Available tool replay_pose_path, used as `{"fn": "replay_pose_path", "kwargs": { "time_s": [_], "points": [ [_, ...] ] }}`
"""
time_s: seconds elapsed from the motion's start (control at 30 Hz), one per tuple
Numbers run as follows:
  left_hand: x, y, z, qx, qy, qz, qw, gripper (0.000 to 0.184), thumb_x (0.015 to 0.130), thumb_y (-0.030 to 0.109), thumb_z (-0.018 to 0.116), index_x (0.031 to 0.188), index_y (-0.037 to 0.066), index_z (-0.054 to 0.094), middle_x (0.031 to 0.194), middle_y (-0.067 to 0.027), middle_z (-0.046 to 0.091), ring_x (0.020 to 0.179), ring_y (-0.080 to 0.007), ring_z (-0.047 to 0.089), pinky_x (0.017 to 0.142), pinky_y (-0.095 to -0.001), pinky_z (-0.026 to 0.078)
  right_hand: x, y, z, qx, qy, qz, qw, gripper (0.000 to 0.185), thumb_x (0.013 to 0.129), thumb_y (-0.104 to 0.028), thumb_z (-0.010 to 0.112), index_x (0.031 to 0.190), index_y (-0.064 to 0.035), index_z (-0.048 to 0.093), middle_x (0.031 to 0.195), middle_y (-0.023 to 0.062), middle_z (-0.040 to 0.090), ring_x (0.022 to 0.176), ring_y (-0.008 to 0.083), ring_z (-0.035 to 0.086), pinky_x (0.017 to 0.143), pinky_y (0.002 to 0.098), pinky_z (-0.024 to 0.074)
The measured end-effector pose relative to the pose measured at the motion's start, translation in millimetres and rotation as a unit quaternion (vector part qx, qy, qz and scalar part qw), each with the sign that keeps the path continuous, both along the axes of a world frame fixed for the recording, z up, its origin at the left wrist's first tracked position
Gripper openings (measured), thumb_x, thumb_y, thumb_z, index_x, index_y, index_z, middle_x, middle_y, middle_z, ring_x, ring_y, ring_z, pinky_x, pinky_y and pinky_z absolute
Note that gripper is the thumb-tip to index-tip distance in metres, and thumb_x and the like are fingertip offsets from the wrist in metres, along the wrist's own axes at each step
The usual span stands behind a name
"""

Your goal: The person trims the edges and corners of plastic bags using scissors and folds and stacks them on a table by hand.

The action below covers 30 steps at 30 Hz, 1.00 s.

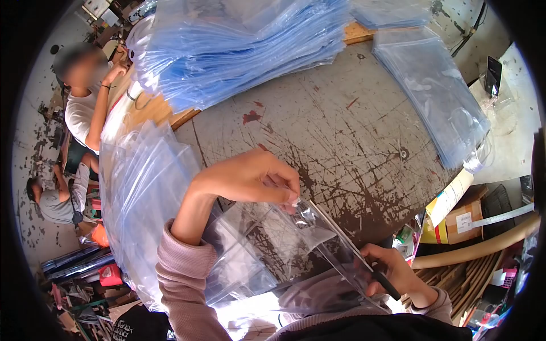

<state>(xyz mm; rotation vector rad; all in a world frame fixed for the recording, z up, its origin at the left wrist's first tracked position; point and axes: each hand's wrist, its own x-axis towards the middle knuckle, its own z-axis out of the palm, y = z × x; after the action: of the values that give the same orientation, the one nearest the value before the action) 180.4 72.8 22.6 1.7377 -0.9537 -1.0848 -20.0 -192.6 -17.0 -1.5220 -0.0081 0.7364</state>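
My left hand (250,177) is closed, its thumb and fingertips pinching the upper corner of a clear plastic bag (316,236). The bag is see-through and hangs down toward my lap, over the table's near edge. In my right hand (393,271), the fingers wrap round a black-handled tool (387,286). A long, thin, straight edge runs from near that handle up toward my left fingertips, along the bag. I cannot tell whether this is a blade or the bag's own border. Close to my left forearm lies a fanned pile of clear bags (149,190).
A tall stack of bluish plastic bags (244,57) stands at the back of the scratched table (284,131). Another stack (432,94) lies at the right. Beyond the right edge are a cardboard box (463,223) and a phone (492,75). Two people sit at the left.
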Motion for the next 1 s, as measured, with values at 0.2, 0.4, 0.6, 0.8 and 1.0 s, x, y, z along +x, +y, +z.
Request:
{"fn": "replay_pose_path", "kwargs": {
  "time_s": [0.2, 0.4, 0.6, 0.8, 1.0],
  "points": [
    [-2.8, -3.5, 6.2, 0.010, 0.048, 0.036, 0.998, 0.016, 0.086, 0.015, 0.058, 0.084, 0.000, 0.065, 0.074, -0.0046, 0.067, 0.070, -0.0106, 0.065, 0.066, -0.0238, 0.050, 2.3, 0.2, 1.1, 0.011, -0.049, 0.025, 0.998, 0.062, 0.062, -0.037, 0.082, 0.102, -0.0018, 0.050, 0.064, 0.0043, 0.052, 0.057, 0.0108, 0.045, 0.053, 0.0256, 0.0367],
    [-3.5, -3.3, 2.8, 0.017, 0.040, 0.053, 0.998, 0.018, 0.084, 0.018, 0.060, 0.080, 0.001, 0.066, 0.069, -0.0026, 0.066, 0.064, -0.0070, 0.061, 0.059, -0.0231, 0.045, 4.2, 4.7, 6.3, 0.008, -0.012, 0.004, 1.000, 0.075, 0.055, -0.059, 0.078, 0.094, -0.0017, 0.049, 0.071, -0.0024, 0.046, 0.063, 0.0043, 0.040, 0.053, 0.0195, 0.0307],
    [-4.4, -3.4, 1.6, 0.036, 0.044, 0.080, 0.995, 0.017, 0.081, 0.017, 0.062, 0.080, 0.001, 0.068, 0.068, -0.0026, 0.065, 0.062, -0.0062, 0.059, 0.057, -0.0226, 0.043, 5.1, 3.6, 7.7, -0.009, 0.000, -0.005, 1.000, 0.070, 0.053, -0.058, 0.079, 0.086, -0.0026, 0.052, 0.065, -0.0044, 0.047, 0.059, 0.0035, 0.040, 0.050, 0.0190, 0.0286],
    [-3.9, -3.5, 2.7, 0.052, 0.025, 0.086, 0.995, 0.018, 0.080, 0.018, 0.062, 0.081, 0.001, 0.068, 0.067, -0.0031, 0.065, 0.061, -0.0061, 0.057, 0.056, -0.0229, 0.042, 0.2, 1.5, 1.4, 0.001, -0.002, -0.032, 0.999, 0.062, 0.053, -0.048, 0.083, 0.085, -0.0025, 0.056, 0.062, -0.0045, 0.049, 0.057, 0.0027, 0.042, 0.048, 0.0187, 0.0291],
    [-5.0, -3.6, 4.2, 0.055, 0.035, 0.099, 0.993, 0.018, 0.080, 0.018, 0.062, 0.081, 0.001, 0.068, 0.067, -0.0035, 0.065, 0.060, -0.0063, 0.057, 0.057, -0.0229, 0.042, 4.9, -0.6, 7.8, -0.044, -0.016, -0.009, 0.999, 0.059, 0.056, -0.038, 0.086, 0.092, -0.0012, 0.057, 0.061, -0.0007, 0.051, 0.053, 0.0043, 0.041, 0.047, 0.0224, 0.0301]
  ]
}}
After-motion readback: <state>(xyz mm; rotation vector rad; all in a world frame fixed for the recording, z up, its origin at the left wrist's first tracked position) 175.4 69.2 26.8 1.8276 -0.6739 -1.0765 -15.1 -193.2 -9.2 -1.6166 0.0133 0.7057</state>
